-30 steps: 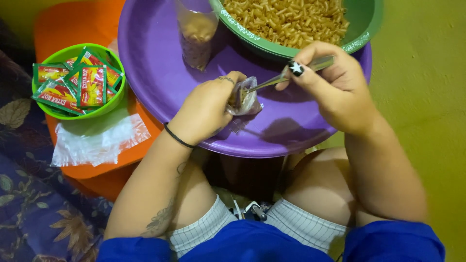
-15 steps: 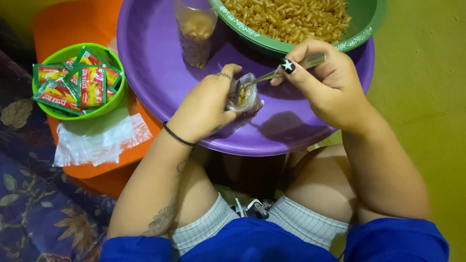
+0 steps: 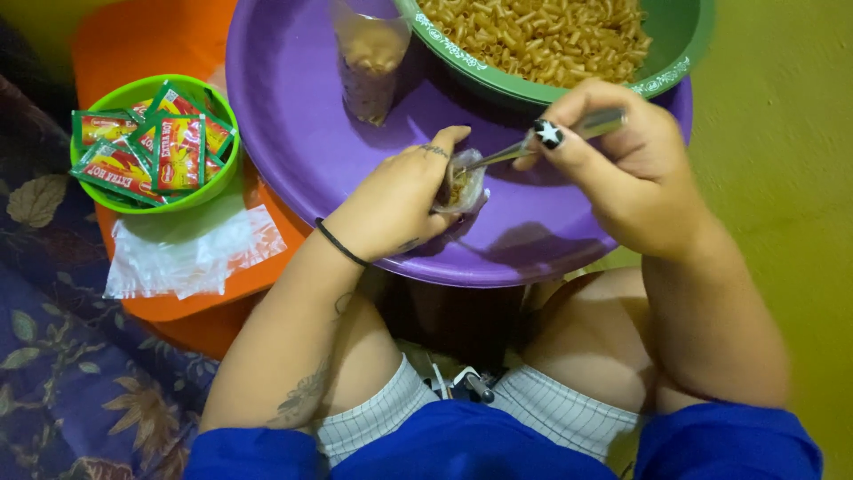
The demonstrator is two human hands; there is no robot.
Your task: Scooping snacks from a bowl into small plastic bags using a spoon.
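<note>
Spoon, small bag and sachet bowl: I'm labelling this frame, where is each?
spoon (image 3: pixel 593 124), head view, on its handle.
small clear bag (image 3: pixel 462 185), head view, on its open top.
green sachet bowl (image 3: pixel 133 90), head view, on its rim.

Purple tray (image 3: pixel 293 133), green bowl (image 3: pixel 684 44), orange stool (image 3: pixel 151 40).

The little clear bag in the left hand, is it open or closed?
Open. The left hand holds the small clear bag mouth-up, and the spoon tip sits inside it.

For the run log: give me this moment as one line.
left hand: holds small clear bag open | right hand: spoon tip in bag | green bowl: snack pieces | under: purple tray
</note>
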